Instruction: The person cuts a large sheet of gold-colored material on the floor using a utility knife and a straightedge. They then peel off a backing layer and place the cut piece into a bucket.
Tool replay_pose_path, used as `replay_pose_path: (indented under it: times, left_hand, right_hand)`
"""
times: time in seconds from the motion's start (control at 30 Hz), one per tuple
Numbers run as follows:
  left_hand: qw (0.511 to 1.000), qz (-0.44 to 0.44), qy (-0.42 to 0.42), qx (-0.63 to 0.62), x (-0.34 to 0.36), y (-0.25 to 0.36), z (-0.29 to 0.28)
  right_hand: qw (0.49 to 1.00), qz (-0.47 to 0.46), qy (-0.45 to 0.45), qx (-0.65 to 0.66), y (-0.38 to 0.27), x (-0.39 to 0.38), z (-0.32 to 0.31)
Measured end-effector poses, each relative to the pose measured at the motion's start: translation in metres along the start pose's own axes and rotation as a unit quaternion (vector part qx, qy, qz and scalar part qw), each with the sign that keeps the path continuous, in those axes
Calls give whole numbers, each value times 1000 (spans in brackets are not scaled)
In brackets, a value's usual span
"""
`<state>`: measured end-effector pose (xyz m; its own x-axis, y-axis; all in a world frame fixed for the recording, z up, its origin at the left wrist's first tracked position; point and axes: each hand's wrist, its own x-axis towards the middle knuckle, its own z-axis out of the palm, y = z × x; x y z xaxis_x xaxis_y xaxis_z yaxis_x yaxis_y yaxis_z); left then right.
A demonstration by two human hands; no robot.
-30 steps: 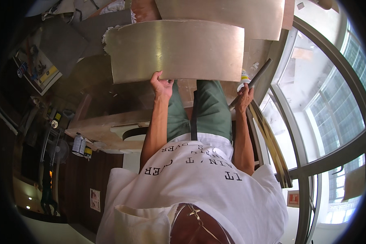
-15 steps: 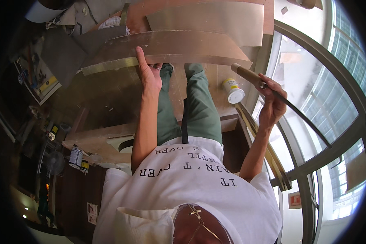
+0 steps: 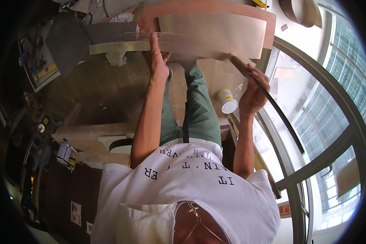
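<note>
My left hand [image 3: 157,61] is at the near edge of a brown panel [image 3: 179,45], its thumb up over the face and its fingers underneath. A pale yellowish strip [image 3: 118,47] runs along the panel's left edge. My right hand [image 3: 254,91] is closed round a brown tube-shaped tool [image 3: 240,65], whose tip meets or nearly meets the panel's right end. A long dark, hose-like strip [image 3: 284,116] trails from that hand to the lower right. Blur and haze lie over the panel, and the tool's exact kind cannot be made out.
A beige sheet [image 3: 215,32] lies on a reddish-brown board [image 3: 268,24] beyond the panel. On the floor by my legs stands a white can with a yellow band [image 3: 227,102]. Window frames [image 3: 325,83] curve along the right; grey sheets [image 3: 65,44] and tools lie left.
Both hands have moved farther away, and the right one has swung left with the tube-shaped tool. The panel has tipped flatter, baring more of the beige sheet behind it.
</note>
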<state>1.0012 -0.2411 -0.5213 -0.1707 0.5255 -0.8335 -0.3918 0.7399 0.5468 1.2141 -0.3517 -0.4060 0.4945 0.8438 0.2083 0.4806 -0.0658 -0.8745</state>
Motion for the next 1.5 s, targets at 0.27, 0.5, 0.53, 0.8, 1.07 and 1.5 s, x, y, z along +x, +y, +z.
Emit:
replay_pose_path:
  times: [0.27, 0.5, 0.53, 0.8, 1.07, 1.5]
  left_hand:
    - [1000, 5, 9, -12, 12, -8, -2]
    - [999, 32, 12, 0, 8, -6, 0]
    - [999, 30, 12, 0, 3, -1, 6]
    - [992, 113, 56, -3, 1, 7, 19]
    - [990, 115, 85, 8, -1, 8, 20]
    - [988, -34, 97, -115, -9, -57, -70]
  right_hand:
    - [997, 34, 66, -33, 4, -4, -29]
    - [988, 31, 149, -35, 18, 2, -53]
    - [988, 49, 136, -51, 28, -3, -52]
    - [995, 20, 86, -37, 13, -12, -33]
    - [996, -17, -6, -84, 3, -10, 1]
    - [886, 403, 231, 6, 65, -123, -23]
